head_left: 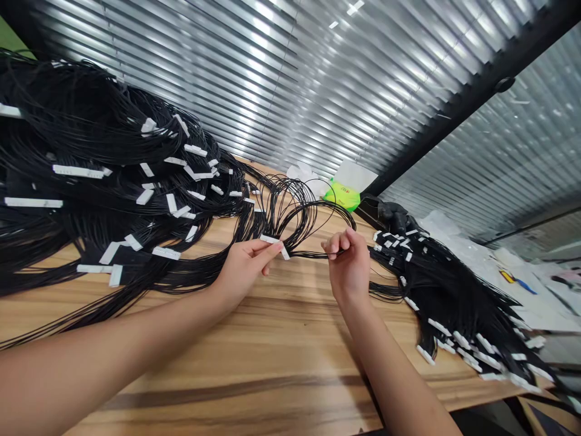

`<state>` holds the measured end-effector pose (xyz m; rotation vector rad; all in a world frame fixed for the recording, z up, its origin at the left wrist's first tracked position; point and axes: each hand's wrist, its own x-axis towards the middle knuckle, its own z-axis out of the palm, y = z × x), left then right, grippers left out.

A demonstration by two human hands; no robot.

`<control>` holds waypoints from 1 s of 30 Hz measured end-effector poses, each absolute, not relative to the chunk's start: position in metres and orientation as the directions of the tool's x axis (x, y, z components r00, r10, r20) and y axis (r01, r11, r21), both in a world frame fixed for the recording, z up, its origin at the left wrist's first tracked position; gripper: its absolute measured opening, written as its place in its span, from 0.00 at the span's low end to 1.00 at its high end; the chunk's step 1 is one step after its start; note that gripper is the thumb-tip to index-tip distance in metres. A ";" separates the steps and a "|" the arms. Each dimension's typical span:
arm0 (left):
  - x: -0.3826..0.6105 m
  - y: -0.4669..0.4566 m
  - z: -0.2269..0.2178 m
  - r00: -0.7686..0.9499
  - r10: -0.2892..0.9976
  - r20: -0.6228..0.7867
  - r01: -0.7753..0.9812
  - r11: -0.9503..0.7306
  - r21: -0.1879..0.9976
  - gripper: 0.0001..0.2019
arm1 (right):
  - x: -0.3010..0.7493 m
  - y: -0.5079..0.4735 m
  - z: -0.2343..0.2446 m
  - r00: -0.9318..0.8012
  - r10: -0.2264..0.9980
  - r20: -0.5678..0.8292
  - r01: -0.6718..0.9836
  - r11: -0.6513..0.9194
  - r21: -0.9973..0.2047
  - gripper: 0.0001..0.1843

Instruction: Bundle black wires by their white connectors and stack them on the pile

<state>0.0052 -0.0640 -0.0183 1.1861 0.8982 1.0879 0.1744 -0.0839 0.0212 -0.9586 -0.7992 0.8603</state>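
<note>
Between the thumb and fingers of my left hand (247,263) is a white connector (271,240) on the end of black wires. A second white connector end juts out beside my fingertips. My right hand (347,260) is closed around a thin bundle of black wires (308,255) that runs across from the left hand. Behind both hands, more black wires rise in loose loops (295,203). A large heap of black wires (91,139) with white connectors lies to the left, and my left forearm passes in front of it.
A second pile of black wires (454,297) with white connectors lies to the right. At the back stands a green packet (342,195) before a corrugated metal wall (254,79). Yellow-and-blue pliers (517,281) rest far right. The wooden table (254,363) spans the front.
</note>
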 end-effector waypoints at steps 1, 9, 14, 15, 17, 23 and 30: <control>0.005 -0.064 -0.019 0.259 0.966 0.017 -0.172 0.029 0.985 0.15 | 0.175 -0.083 0.021 0.452 0.875 0.173 -0.255 0.313 -0.915 0.17; 0.007 -0.066 -0.015 0.293 0.956 0.027 -0.164 0.023 0.986 0.16 | 0.175 -0.082 0.020 0.447 0.886 0.122 -0.206 0.235 -0.950 0.13; 0.007 -0.069 -0.013 0.336 0.941 0.048 -0.148 0.002 0.989 0.16 | 0.174 -0.085 0.024 0.444 0.876 0.186 -0.148 0.277 -0.949 0.10; 0.007 -0.069 -0.013 0.339 0.939 0.051 -0.150 0.001 0.989 0.15 | 0.174 -0.085 0.024 0.445 0.872 0.203 -0.132 0.289 -0.948 0.10; 0.007 -0.070 -0.011 0.345 0.937 0.050 -0.154 0.004 0.988 0.14 | 0.174 -0.084 0.023 0.445 0.868 0.220 -0.101 0.292 -0.951 0.10; 0.008 -0.070 -0.010 0.333 0.943 0.022 -0.161 0.034 0.986 0.14 | 0.174 -0.083 0.023 0.455 0.877 0.155 -0.171 0.257 -0.951 0.09; 0.006 -0.066 -0.014 0.288 0.958 -0.002 -0.185 0.058 0.981 0.14 | 0.175 -0.087 0.034 0.381 0.922 0.068 -0.454 0.251 -0.855 0.19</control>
